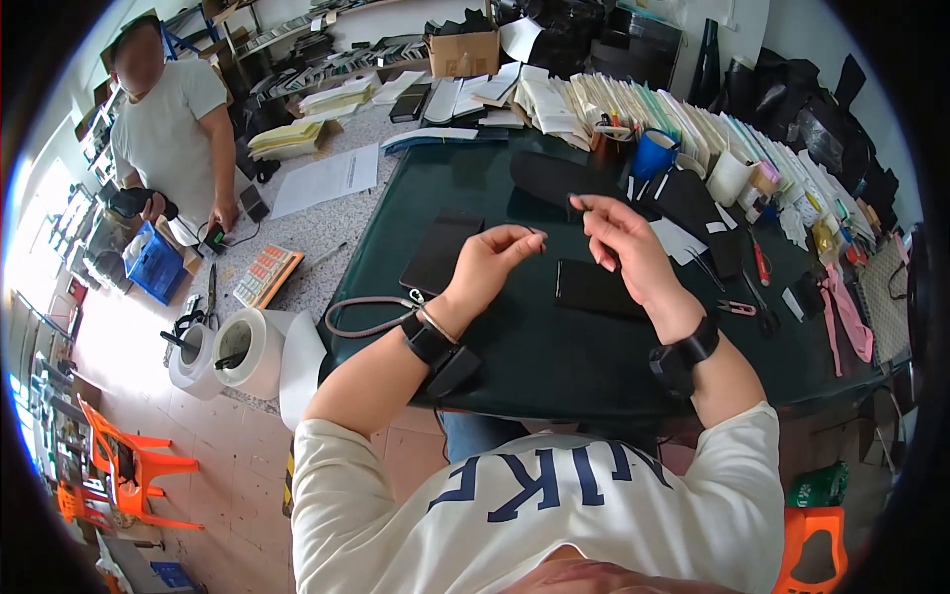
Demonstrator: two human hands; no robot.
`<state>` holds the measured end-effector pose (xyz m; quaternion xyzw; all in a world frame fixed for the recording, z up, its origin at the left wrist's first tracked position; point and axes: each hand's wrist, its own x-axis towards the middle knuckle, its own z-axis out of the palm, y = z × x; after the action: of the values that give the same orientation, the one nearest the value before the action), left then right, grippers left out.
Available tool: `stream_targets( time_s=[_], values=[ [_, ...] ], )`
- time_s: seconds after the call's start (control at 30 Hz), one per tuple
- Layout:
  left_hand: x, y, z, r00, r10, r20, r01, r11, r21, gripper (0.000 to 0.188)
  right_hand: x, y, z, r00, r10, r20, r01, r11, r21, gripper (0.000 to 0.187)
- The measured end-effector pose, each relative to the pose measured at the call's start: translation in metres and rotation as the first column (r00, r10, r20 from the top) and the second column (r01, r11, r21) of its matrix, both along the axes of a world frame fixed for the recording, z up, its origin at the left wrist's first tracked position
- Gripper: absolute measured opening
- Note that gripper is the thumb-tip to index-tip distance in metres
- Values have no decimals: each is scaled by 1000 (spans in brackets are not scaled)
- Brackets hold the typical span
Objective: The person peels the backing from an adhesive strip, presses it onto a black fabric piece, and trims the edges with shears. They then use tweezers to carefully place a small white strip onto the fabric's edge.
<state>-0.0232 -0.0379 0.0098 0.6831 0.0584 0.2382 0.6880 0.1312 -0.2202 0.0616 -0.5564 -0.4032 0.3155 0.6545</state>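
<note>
Above the dark green table [515,371] I hold both hands raised, a short gap apart. My left hand [492,265] is closed in a pinch, with a tiny dark bit at its fingertips. My right hand [627,241] is also closed, gripping a small black piece [576,205] between thumb and forefinger; its kind is too small to tell. Below the right hand lies a black phone-like slab [592,288]. A flat black case [442,255] rests left of my left hand, and a grey wrist strap with a metal clasp [364,333] lies by my left wrist.
Behind my hands sits a rounded black piece [554,178]. To the right are pink-handled snips [735,308], a red cutter [761,261], a pink strip [849,312] and a blue cup [653,155]. A calculator [267,276] and white rolls [249,348] stand left, near another person [173,129].
</note>
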Motion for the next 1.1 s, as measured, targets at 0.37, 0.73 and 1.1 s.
stream_targets(
  time_s=[0.37,0.73,1.1],
  values=[
    [-1,1,-4,1000,5,18,-8,986,168,20,-29,1,-17,921,-109,375,126,992,-22,29],
    [-2,-6,0,996,86,13,-87,977,195,17,-36,2,-22,944,-96,315,117,992,-49,25],
    [-6,-3,1,999,23,-49,-5,941,339,15,-16,-1,-10,969,-178,171,186,982,-32,26]
  ],
)
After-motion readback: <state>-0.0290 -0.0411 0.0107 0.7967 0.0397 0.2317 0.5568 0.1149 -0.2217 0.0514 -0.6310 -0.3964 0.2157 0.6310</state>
